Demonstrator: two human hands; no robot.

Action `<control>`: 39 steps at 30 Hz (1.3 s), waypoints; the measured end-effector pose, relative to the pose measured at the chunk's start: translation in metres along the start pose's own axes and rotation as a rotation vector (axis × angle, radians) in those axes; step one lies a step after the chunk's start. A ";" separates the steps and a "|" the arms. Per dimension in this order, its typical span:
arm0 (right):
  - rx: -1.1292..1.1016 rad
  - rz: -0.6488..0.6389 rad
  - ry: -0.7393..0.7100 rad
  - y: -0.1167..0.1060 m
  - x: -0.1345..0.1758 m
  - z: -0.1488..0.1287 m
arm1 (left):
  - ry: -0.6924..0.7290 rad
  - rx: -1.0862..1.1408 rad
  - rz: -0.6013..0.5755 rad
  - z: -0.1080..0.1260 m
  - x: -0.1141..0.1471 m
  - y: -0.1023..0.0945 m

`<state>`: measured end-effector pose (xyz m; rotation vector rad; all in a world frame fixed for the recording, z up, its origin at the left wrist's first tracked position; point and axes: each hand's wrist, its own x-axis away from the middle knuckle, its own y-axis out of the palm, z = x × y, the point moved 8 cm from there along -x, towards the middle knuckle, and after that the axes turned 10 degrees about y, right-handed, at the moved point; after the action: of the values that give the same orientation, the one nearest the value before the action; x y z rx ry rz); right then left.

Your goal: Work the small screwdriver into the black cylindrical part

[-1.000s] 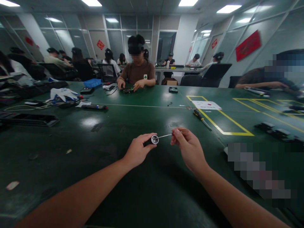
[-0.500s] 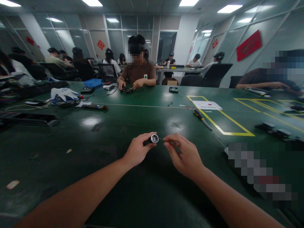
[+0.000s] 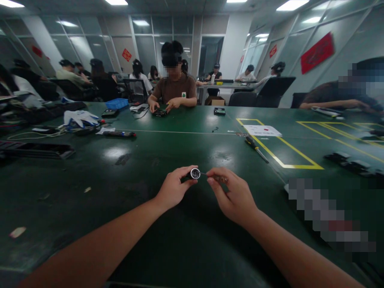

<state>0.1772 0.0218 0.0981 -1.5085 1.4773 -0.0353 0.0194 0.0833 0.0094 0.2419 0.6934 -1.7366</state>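
Note:
My left hand (image 3: pixel 174 186) is closed round a short black cylinder (image 3: pixel 195 173) with a shiny silver rim, which looks like a flashlight head. Its open end faces me, and some inner parts show. In my right hand (image 3: pixel 229 192), thumb and fingers pinch a thin metal-shafted tool (image 3: pixel 203 173). Its shaft points left and its tip is at the cylinder's rim; whether it reaches inside I cannot tell. My fingers cover most of the tool's handle. Both hands are held over the green table (image 3: pixel 168 248).
Beyond my right hand lies a yellow-and-black screwdriver (image 3: pixel 256 149), near a paper sheet (image 3: pixel 262 130) and yellow tape. White gloves (image 3: pixel 80 119), a pen-like tool (image 3: pixel 119 135) and a blue basket (image 3: pixel 117 104) are at left. A co-worker (image 3: pixel 174 86) sits opposite.
The view has tilted slightly. My hands keep nearly the same place, and the tool's shaft has stayed at the cylinder's rim. Nothing has been let go.

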 end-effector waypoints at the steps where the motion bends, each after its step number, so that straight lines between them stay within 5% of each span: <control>1: 0.001 -0.014 0.008 0.002 -0.001 0.001 | -0.002 -0.001 0.000 0.000 0.000 0.000; 8: -0.013 -0.038 0.050 0.004 -0.001 0.004 | -0.018 -0.016 -0.014 0.002 0.000 0.001; 14: -0.097 0.013 0.291 0.002 -0.003 0.027 | -0.076 -0.002 0.061 -0.004 0.000 -0.002; 20: -0.073 -0.048 0.182 0.008 -0.001 0.018 | -0.035 -0.111 0.042 0.005 -0.001 -0.006; 28: -0.364 0.024 0.499 0.011 -0.005 0.058 | -0.040 -0.120 -0.020 0.004 -0.002 0.000; 36: -0.073 -0.099 0.187 0.013 -0.002 0.018 | -0.099 -0.065 -0.087 0.004 0.002 0.006; 39: -0.157 -0.093 0.288 0.014 -0.002 0.027 | -0.124 -0.104 -0.100 0.004 0.003 0.005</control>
<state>0.1836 0.0426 0.0765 -1.7552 1.6664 -0.2048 0.0244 0.0784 0.0091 0.0282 0.7126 -1.7875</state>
